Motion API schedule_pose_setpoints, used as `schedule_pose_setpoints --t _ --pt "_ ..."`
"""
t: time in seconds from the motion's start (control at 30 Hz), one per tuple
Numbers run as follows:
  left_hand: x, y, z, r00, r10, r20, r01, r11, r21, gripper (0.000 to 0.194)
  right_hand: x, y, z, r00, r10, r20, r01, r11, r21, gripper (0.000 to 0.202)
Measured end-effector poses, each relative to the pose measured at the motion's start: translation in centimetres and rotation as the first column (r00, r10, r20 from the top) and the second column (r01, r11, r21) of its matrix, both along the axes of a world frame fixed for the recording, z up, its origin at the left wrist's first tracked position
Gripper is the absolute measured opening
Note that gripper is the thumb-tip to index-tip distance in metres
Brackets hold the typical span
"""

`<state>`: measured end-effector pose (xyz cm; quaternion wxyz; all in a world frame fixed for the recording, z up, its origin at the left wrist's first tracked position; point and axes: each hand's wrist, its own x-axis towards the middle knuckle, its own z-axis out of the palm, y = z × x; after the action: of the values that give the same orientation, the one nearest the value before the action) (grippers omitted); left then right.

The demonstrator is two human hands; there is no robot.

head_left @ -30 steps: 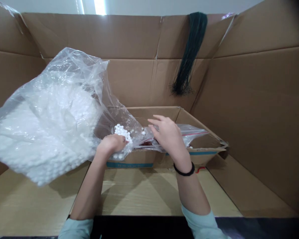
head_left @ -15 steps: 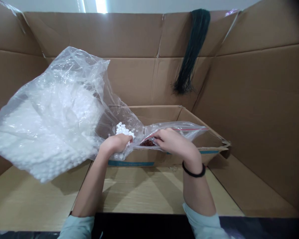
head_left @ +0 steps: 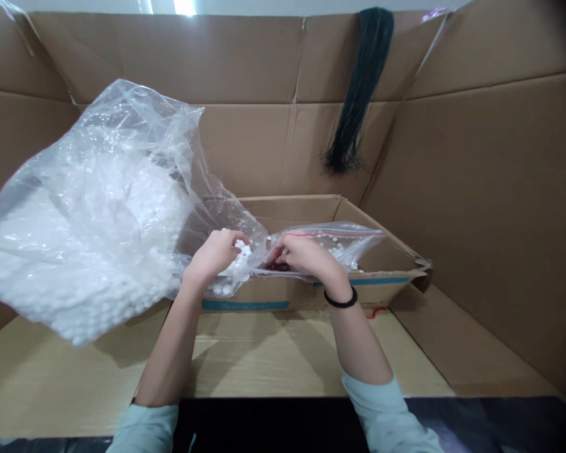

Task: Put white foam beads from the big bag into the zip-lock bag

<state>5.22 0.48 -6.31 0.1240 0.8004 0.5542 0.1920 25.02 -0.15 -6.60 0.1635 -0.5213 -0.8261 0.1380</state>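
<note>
A large clear plastic bag (head_left: 117,182) full of small white balls lies on the left, its mouth spread toward the middle. My left hand (head_left: 217,253) is in that mouth, fingers curled in against loose white balls (head_left: 243,255). To its right, a clear zip bag (head_left: 353,236) with a red seal strip lies over the cardboard box and has a few white balls inside. My right hand (head_left: 302,253) reaches to its opening, fingers bent and closed above dark red bits (head_left: 277,267). What those fingertips grip is hidden.
An open cardboard box (head_left: 245,289) with blue tape stands under both bags. Tall cardboard walls (head_left: 170,56) surround the wooden table (head_left: 273,352). A bundle of dark green strands (head_left: 363,88) hangs over the back wall. A red strip (head_left: 376,311) lies near the box's front right.
My left hand has moved up over the white balls. My right hand has shifted left, its fingers at the dark red bits. The red strip now shows on the table.
</note>
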Motion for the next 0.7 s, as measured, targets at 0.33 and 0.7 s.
schedule_pose_setpoints --t 0.33,0.7 --pt "-0.29 0.0 0.41 0.776 -0.113 0.621 0.134 0.991 0.014 0.032 0.3 -0.25 0.26 0.999 -0.004 -0.033 0.009 0.989 0.145 0.024" --pt "-0.37 0.14 0.42 0.638 -0.147 0.756 0.194 0.981 0.027 0.034 0.38 -0.22 0.3 0.998 0.041 -0.043 -0.039 0.998 0.041 0.021"
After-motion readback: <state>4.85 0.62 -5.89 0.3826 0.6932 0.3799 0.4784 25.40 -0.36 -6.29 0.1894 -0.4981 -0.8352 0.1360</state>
